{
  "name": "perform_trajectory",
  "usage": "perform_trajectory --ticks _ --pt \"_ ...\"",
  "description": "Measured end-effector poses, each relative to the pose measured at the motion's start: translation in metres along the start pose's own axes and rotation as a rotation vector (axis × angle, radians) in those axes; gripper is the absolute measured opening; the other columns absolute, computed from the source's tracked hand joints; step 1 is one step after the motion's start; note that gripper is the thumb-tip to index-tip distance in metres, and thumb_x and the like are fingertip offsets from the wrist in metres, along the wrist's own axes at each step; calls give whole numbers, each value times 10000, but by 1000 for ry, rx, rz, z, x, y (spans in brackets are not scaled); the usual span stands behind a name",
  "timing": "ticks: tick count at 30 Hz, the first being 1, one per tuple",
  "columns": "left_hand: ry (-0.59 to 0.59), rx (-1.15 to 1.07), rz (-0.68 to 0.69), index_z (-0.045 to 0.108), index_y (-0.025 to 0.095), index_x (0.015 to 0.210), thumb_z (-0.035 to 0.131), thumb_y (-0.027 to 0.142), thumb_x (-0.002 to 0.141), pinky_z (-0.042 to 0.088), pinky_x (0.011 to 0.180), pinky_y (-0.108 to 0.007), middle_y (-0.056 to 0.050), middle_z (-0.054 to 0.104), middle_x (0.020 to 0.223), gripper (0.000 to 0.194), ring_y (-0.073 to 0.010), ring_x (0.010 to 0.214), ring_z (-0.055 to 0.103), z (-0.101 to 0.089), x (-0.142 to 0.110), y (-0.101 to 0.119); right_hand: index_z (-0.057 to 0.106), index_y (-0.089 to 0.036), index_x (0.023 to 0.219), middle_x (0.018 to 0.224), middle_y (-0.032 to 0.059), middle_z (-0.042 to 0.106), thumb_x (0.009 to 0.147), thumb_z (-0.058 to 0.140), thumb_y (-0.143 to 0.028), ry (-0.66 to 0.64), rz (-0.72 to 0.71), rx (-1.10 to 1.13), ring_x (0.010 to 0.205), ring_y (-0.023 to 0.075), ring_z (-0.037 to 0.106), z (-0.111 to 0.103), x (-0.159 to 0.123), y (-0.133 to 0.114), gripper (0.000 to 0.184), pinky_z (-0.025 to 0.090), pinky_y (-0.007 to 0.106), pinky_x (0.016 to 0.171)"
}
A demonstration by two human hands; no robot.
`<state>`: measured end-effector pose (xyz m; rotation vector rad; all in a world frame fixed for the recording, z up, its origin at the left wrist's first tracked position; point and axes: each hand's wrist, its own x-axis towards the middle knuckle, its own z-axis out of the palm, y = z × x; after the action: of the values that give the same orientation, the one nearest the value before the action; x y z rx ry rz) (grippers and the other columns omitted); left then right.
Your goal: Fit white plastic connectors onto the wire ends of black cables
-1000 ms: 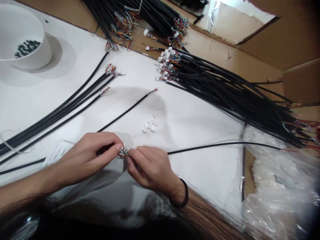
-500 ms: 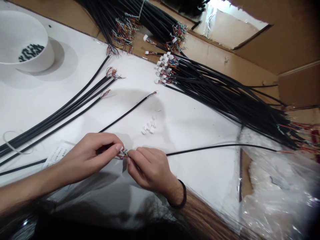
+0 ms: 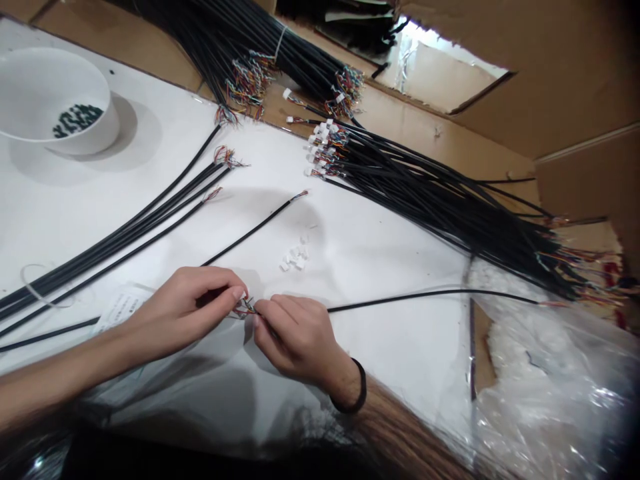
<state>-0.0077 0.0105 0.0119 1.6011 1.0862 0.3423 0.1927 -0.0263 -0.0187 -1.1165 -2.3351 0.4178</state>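
On a white table [image 3: 400,353], a black cable [image 3: 425,295] stretches out from a person's right hand [image 3: 297,337], which pinches its end, while the left hand [image 3: 187,307], near scattered white plugs [image 3: 295,257], pinches the short colored wires [image 3: 246,308] bared between the two.

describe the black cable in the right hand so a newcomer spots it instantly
On the white tabletop, find the right hand wearing a dark wristband. The black cable runs from it toward the crumpled clear plastic. Unlike the piled black cables beyond, it lies singly.
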Motion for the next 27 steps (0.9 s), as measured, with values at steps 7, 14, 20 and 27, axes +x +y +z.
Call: perform_trajectory --ticks 7,14,20,27 --pt "1 4 5 623 158 778 448 315 965 387 570 -186 27 579 688 300 -95 634 509 0 1 0 610 -154 754 579 -15 514 917 451 -199 25 -14 5 534 124 411 0 1 0 232 336 269 498" --pt "-7 -70 -44 605 149 747 446 351 968 373 564 -188 26 533 663 339 -93 631 474 0 2 3 619 -158 776 586 -11 536 937 431 -212 43 -11 -12 546 124 433 1 0 0 254 340 260 521" --pt "-60 -396 -168 624 147 770 494 416 948 425 545 -189 18 560 634 348 -92 577 509 -1 4 -2 648 -139 836 597 -3 542 938 468 -196 135 7 -73 551 124 431 0 0 0 215 320 270 532" --pt "-70 -391 -109 586 134 680 467 379 967 410 530 -177 12 549 592 395 -77 550 501 -2 6 -1 617 -92 1061 672 27 606 943 483 -131 238 -4 -134 621 144 492 0 -2 1 182 339 293 582"
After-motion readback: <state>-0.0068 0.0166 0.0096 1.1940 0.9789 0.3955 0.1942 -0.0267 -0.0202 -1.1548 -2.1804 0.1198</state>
